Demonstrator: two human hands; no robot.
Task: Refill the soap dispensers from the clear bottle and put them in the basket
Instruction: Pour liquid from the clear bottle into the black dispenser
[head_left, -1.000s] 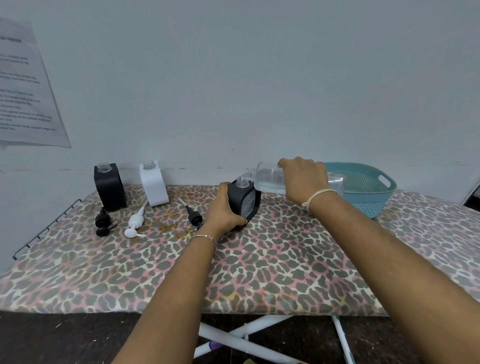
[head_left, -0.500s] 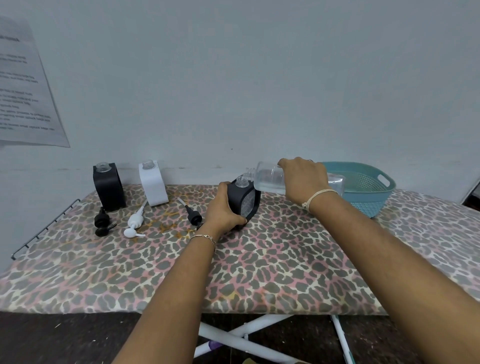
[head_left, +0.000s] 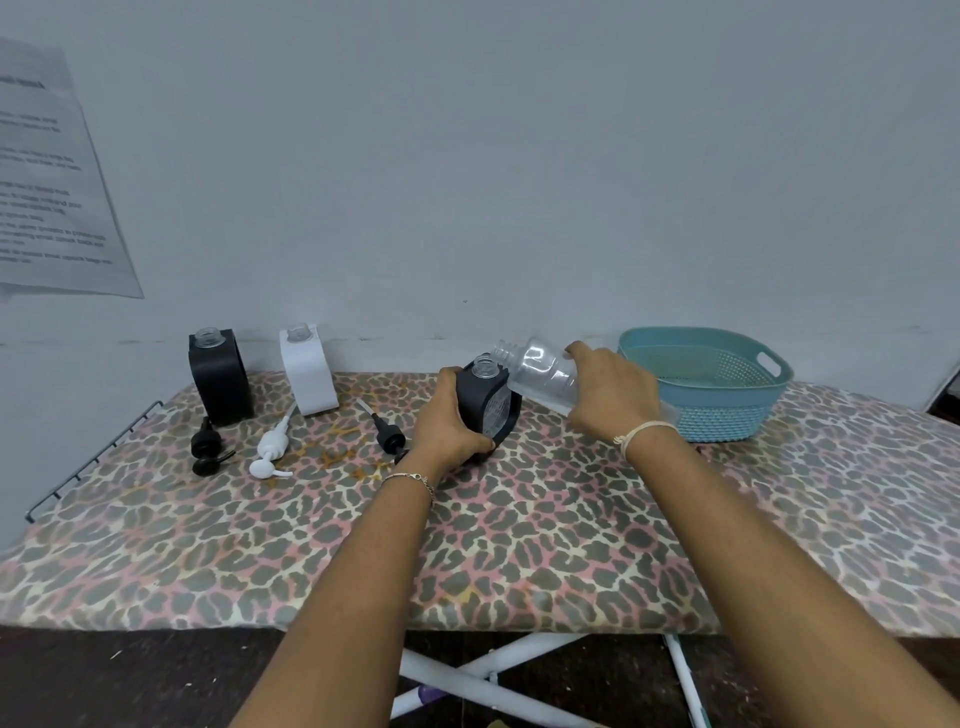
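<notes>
Clear bottle (head_left: 540, 376): base has dropped since the earlier frame, so the open mouth now points up and left, just beside the neck of the black dispenser (head_left: 491, 402) rather than lying level against it. It was probably tipped back to stop the flow. How much liquid is left cannot be told.

Right hand (head_left: 608, 392): fingers wrapped over the bottle's middle, carrying it in the air.

Left hand (head_left: 447, 421): curled round the black dispenser's left side, bracing it on the ironing board (head_left: 519, 545) so the neck stays put under the bottle. Place unchanged.

Second black dispenser (head_left: 221, 379), white dispenser (head_left: 307, 371): upright by the wall, necks open, apparently waiting their turn.

Black pump (head_left: 205, 447), white pump (head_left: 271, 449), third pump (head_left: 387, 434): lying loose in front of the dispensers, the third just beside the left hand, likely kept close for refitting.

Basket (head_left: 727, 415): teal, right of the hands, within reach. No dispenser is in it.

Stage, judged: early. No dispenser is capped yet.
</notes>
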